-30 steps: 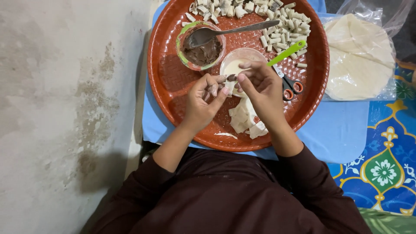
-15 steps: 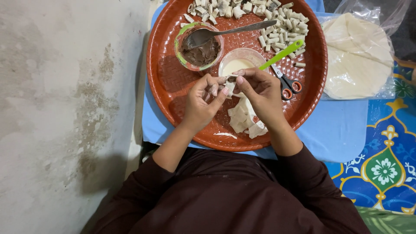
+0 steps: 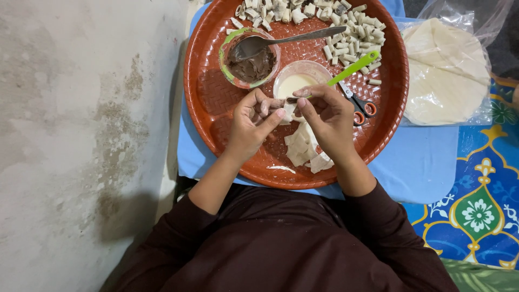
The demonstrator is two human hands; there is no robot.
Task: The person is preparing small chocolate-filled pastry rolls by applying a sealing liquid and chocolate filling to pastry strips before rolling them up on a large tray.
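Fingers: both sets pressed together on one small pale dough piece (image 3: 285, 108), pinched between the left hand (image 3: 253, 121) and the right hand (image 3: 327, 116) at frame centre, just above the tray's middle. Whether the piece is folded or rolled cannot be told; the fingertips cover most of it.

Directly below the hands: a loose heap of cut dough squares (image 3: 303, 148), lying on the tray, partly hidden by the right hand.

Directly above the hands: small clear bowl of white paste (image 3: 294, 81), touching or nearly touching the right fingertips. A green-handled tool (image 3: 354, 67) slants up and right from there. Small scissors with orange-ringed handles (image 3: 359, 105) lie just right of the right hand.

Upper centre-left: green-rimmed bowl of dark brown filling (image 3: 251, 62), with a metal spoon (image 3: 286, 40) resting in it, handle pointing right.

Top of frame: a scatter of finished small rolls (image 3: 346, 32) along the tray's far side.

Carrier: round red woven-pattern tray (image 3: 211, 97), bare along its left and lower-left parts; it sits on a light blue table (image 3: 421, 162).

Upper right: stack of round flat wrappers in a clear bag (image 3: 446, 75), off the tray.

Edges: grey stained wall (image 3: 81, 135) fills the left; patterned blue mat (image 3: 481, 211) lower right.
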